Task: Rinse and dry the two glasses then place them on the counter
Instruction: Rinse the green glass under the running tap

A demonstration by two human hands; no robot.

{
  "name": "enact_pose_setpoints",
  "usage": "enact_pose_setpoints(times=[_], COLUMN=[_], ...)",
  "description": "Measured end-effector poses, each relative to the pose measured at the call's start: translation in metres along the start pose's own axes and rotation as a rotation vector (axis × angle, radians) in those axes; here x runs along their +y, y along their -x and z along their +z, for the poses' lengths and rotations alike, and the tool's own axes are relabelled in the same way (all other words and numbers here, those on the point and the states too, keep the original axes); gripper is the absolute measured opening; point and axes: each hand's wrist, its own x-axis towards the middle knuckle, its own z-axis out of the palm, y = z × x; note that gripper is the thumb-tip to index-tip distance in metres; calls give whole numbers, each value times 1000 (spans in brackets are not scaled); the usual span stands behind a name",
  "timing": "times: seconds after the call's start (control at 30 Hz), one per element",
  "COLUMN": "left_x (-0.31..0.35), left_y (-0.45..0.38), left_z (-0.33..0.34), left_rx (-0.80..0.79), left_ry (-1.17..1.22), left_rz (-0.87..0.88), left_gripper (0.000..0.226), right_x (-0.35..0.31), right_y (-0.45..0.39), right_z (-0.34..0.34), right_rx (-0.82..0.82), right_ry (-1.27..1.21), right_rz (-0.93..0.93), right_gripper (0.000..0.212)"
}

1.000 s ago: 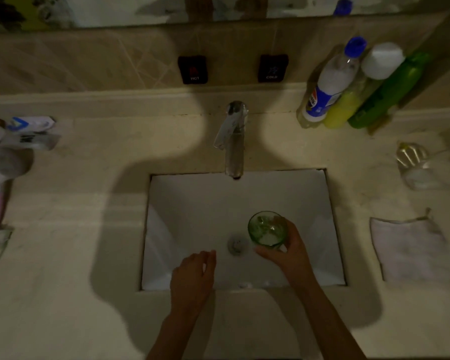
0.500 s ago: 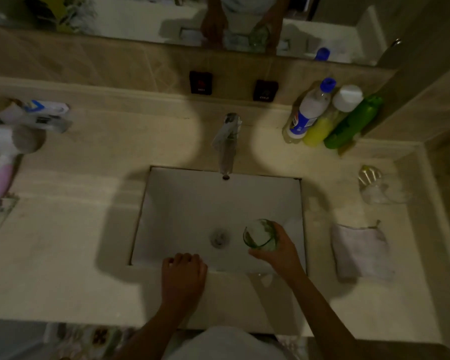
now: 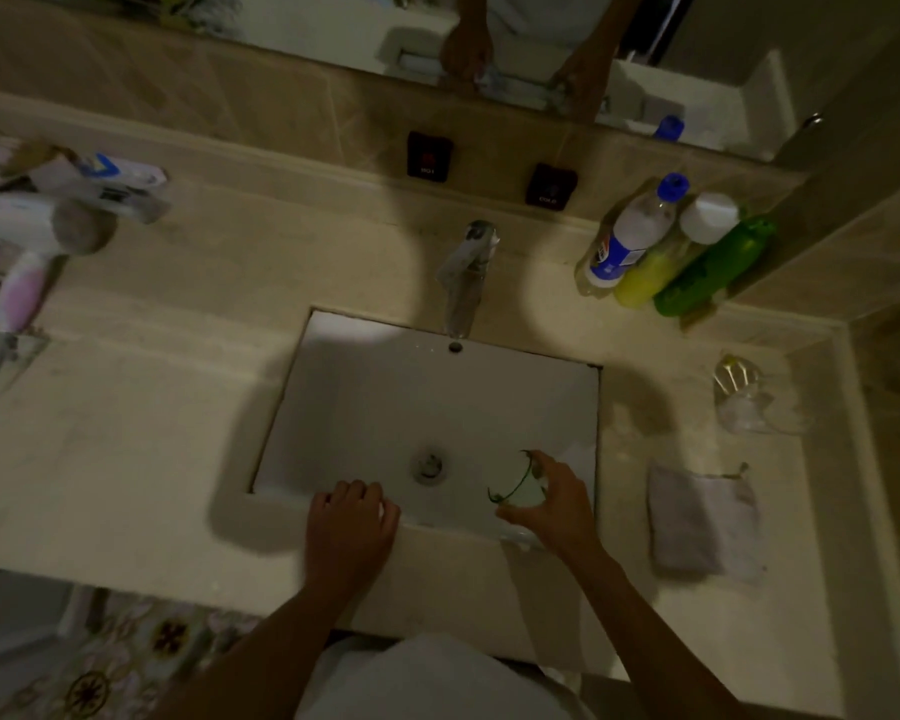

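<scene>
My right hand grips a green-rimmed glass, tilted on its side over the front right of the white sink. My left hand rests with curled fingers on the sink's front rim, holding nothing. A second clear glass lies on the counter at the right, behind a folded grey cloth. The tap stands behind the basin; no water runs from it.
Several bottles stand at the back right corner against the wall. A hairdryer and tubes crowd the left counter. A mirror runs along the back. Two dark wall buttons sit above the tap.
My right hand has tipped the glass from upright onto its side and drawn it toward the front right of the basin. My left hand moved from over the basin onto the front rim.
</scene>
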Motion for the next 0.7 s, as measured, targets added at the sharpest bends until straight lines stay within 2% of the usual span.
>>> enact_pose_setpoints(times=[0.17,0.43,0.57,0.7], left_x=[3,3,2,2], left_y=[-2,-4,-4,-4], left_z=[-3,6,10,10], left_rx=[83,108,98,93], left_ry=[111,148,145,170], left_rz=[-72,-131,-138,-145], left_gripper=[24,22,22,23], right_x=[2,-14,-18,-20], right_y=[-4,-9,-12,-15], right_z=[-4,-18,-20,-21], right_rx=[-47,-61,-46,-100], right_ry=[153,465,487,511], right_rz=[-22,-129,-205,-222], right_gripper=[104,96,91,90])
